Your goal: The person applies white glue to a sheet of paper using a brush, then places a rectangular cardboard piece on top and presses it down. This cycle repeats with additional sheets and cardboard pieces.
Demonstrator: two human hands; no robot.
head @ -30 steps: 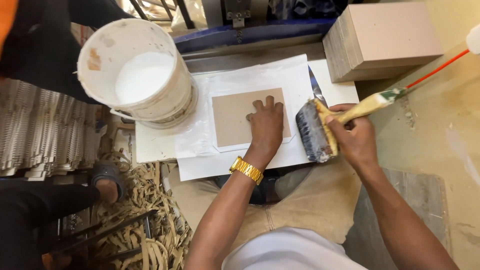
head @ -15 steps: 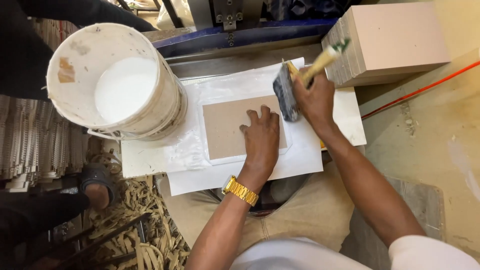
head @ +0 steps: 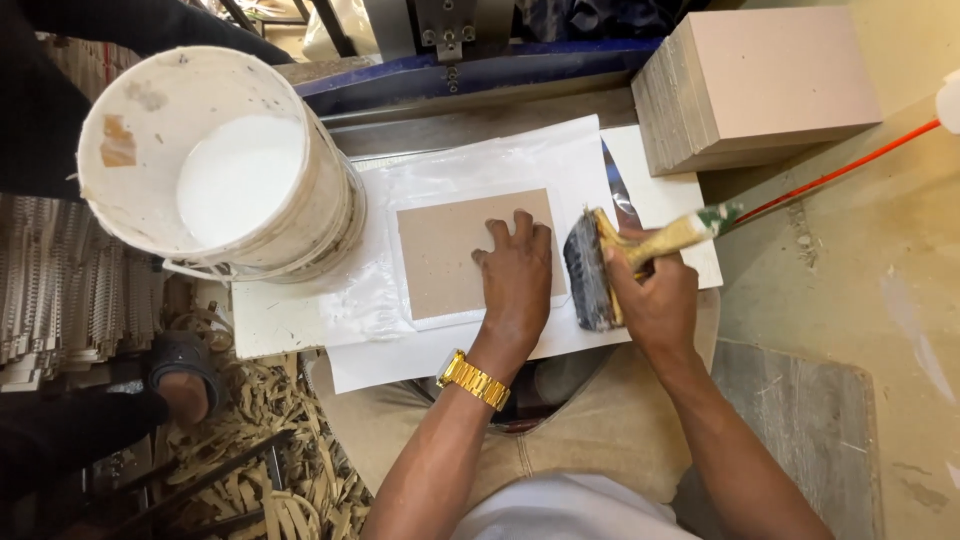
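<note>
Left hand (head: 516,275): flat, fingers slightly spread, palm pressing down on the brown cardboard sheet (head: 450,250), covering its right part. Sheet lies on glue-smeared white paper (head: 470,160) on the lap board. Right hand (head: 655,295): fist wrapped around the paintbrush (head: 620,260) handle; dark bristles sit just beside the sheet's right edge, touching the paper. Can't tell whether bristles reach the sheet; the left hand blocks that edge. Bucket of white glue (head: 215,165) left of the sheet, stack of cardboard boards (head: 750,85) upper right. Gold wristwatch (head: 474,380) on left wrist.
</note>
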